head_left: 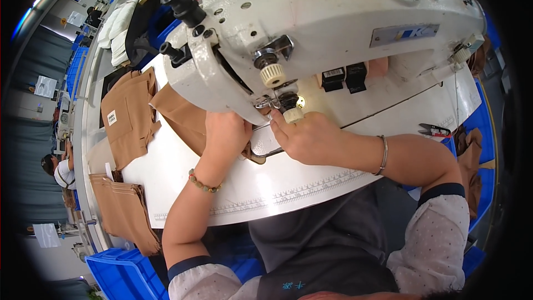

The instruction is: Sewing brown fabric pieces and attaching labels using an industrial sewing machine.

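A white industrial sewing machine (327,28) stands over the white table, with its needle area in front of both my hands. My left hand (229,130) is closed over the end of a brown fabric piece (180,118), just left of the needle; its fingertips are mostly hidden. My right hand (308,138) is bent at the presser foot area, index finger raised toward the needle bar and the other fingers curled in. Whatever lies between its fingertips is too small to make out. A cream tension knob (272,75) sits above that hand.
Left lie a brown piece with a pocket (119,116) and a stack of brown pieces (119,205). Black labels (333,79) rest behind the needle. Red-handled thread snips (436,130) lie at right. Blue bins (125,272) flank the table. Other people are in the background.
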`<state>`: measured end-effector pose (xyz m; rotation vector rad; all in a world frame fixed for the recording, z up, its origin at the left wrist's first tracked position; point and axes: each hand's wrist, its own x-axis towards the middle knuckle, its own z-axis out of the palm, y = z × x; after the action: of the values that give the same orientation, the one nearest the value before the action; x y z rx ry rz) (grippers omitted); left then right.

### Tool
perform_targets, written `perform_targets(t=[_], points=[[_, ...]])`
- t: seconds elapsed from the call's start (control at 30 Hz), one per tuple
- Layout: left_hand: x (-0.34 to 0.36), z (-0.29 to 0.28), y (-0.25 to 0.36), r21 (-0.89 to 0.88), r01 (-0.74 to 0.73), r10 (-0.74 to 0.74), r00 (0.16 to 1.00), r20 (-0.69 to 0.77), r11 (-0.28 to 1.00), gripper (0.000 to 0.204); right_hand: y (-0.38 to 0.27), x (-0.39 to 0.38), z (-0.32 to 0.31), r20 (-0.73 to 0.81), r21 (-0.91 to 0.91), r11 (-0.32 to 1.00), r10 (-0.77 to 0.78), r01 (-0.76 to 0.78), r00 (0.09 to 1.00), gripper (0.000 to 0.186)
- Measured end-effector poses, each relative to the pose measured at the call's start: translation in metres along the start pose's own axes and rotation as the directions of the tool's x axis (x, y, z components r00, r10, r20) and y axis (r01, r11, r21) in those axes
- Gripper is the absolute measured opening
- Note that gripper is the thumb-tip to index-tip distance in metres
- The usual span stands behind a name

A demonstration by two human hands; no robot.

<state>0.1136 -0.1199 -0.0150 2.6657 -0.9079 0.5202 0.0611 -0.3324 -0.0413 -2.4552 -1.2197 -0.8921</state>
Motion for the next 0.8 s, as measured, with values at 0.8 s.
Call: perform_targets(t=[0.8], points=[[0.012,-0.013,-0.225,0.101,0.628,-0.619,0.778,-0.111,0.772,0.039,0.0,0.0,-0.012,0.183,-0.037,0.998,-0.038,0.045,0.982,0.035]])
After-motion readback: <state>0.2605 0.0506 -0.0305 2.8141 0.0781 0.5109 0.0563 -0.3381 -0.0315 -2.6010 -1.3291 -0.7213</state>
